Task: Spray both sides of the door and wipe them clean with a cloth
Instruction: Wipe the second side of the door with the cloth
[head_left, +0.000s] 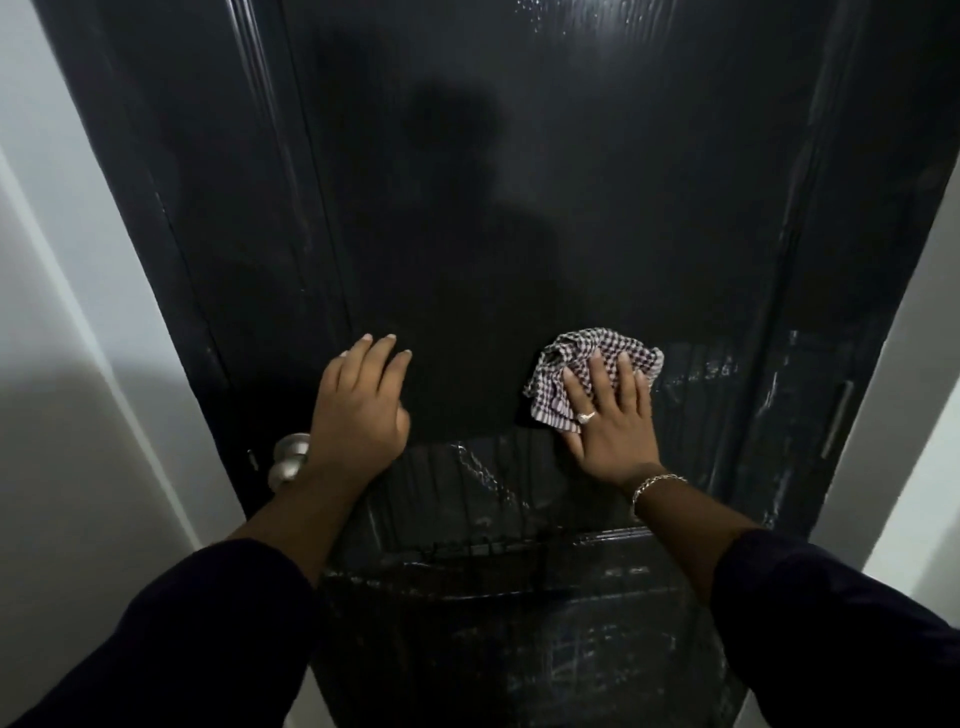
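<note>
Wiping the near face of the black door, cloth under the right hand, left hand braced flat.

The right hand (610, 415) presses a crumpled checked cloth (592, 374) against the door (519, 182) with straight, spread fingers; the left hand (361, 405) lies open on the panel, holding nothing. Wet streaks shine below and to the right of the cloth, and droplets sit near the top, so the strokes should probably run down through that sheen, overlapping, with steady flat pressure while the left hand keeps the door from swinging. A round metal doorknob (291, 462) sits just beside the left wrist and will need working around. White walls (78, 364) flank the door closely. No spray bottle is in view.
</note>
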